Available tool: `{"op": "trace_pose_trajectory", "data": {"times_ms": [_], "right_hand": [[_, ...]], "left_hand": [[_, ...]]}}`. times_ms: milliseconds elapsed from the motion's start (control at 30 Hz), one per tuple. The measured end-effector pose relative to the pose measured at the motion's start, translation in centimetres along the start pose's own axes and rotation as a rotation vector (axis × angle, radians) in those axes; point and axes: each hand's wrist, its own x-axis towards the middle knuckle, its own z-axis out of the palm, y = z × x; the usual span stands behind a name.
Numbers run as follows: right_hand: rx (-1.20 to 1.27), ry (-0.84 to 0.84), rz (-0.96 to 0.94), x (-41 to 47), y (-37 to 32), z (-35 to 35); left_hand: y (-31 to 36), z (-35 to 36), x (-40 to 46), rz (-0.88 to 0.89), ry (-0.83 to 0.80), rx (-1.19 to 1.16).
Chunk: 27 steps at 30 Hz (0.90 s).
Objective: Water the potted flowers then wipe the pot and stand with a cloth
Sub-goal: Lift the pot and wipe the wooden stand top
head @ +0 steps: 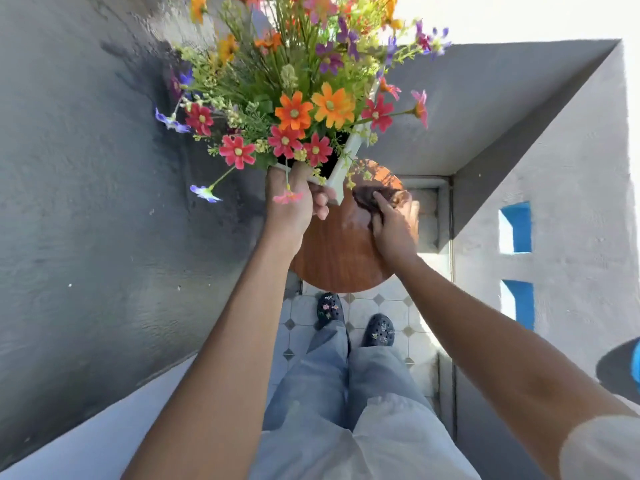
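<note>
Grey rendered walls (86,202) close in a narrow sunlit corner, with pale patterned floor tiles (381,306) below, seen from a camera looking straight down. At the centre stands a round wooden stand (339,251) with a glossy reddish-brown top. Above it, toward twelve o'clock, a white square pot (346,161) is tipped on an angle, its near corner pointing down at the stand; whether that corner touches the wood cannot be told. The pot is packed with flowers (301,109) in red, orange, purple and pink that spread over the upper half of the view.

The person's left hand (294,206), reaching in from seven o'clock, is clenched around the near rim of the pot, fingers curled over its edge. The right hand (394,226), reaching in from four o'clock, presses a dark brown cloth (370,199) onto the stand's top, just right of the pot's corner, fingers bunched over the cloth and gripping it.

At six o'clock are blue jeans and dark clogs (379,330) decorated with small charms, standing on the tiles just beside the stand.
</note>
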Motion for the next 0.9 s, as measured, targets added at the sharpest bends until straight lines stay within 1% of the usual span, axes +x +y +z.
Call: {"op": "trace_pose_trajectory", "data": {"times_ms": [67,133,167,200,267,300,333,433,500,633,700,800,900], "right_hand": [[-0.079,0.013,-0.182,-3.3,-0.5,0.0],[-0.167,-0.042,-0.413,-6.5,1.1,0.9],[-0.192,-0.037,-0.459,-7.7,2.2,1.2],[-0.171,-0.017,-0.413,-8.4,3.3,1.2],[-0.068,0.069,-0.165,-9.2,4.0,0.2],[-0.014,0.084,-0.030,-9.3,4.1,-0.3],[0.026,0.072,0.059,-9.2,4.0,-0.7],[0.139,-0.002,0.132,-8.6,3.5,-1.9],[0.227,-0.009,0.183,-8.8,3.9,-2.8],[0.427,-0.005,0.403,-9.9,6.6,-4.1],[0.509,-0.001,0.468,-10.9,8.5,-4.4],[0.587,-0.012,0.506,-13.1,10.3,-5.4],[0.712,-0.015,0.500,-15.2,10.5,-6.4]], "left_hand": [[-1.4,0.3,-0.9,-0.008,0.022,-0.005],[-2.6,0.6,-1.9,-0.014,0.042,-0.013],[-3.2,0.7,-2.3,-0.023,0.055,-0.016],[-3.7,0.9,-2.8,-0.038,0.069,-0.021],[-5.0,1.4,-3.6,-0.065,0.101,-0.026],[-5.7,1.7,-4.1,-0.069,0.119,-0.023],[-6.3,2.1,-4.6,-0.065,0.131,-0.014],[-8.1,3.7,-6.3,-0.045,0.154,0.000],[-9.2,4.7,-7.0,-0.072,0.181,-0.029],[-11.2,6.2,-7.8,-0.117,0.209,-0.077],[-12.0,6.7,-8.0,-0.114,0.221,-0.080],[-12.4,7.8,-8.2,-0.115,0.214,-0.071],[-12.6,8.9,-8.4,-0.189,0.194,-0.111]]}}
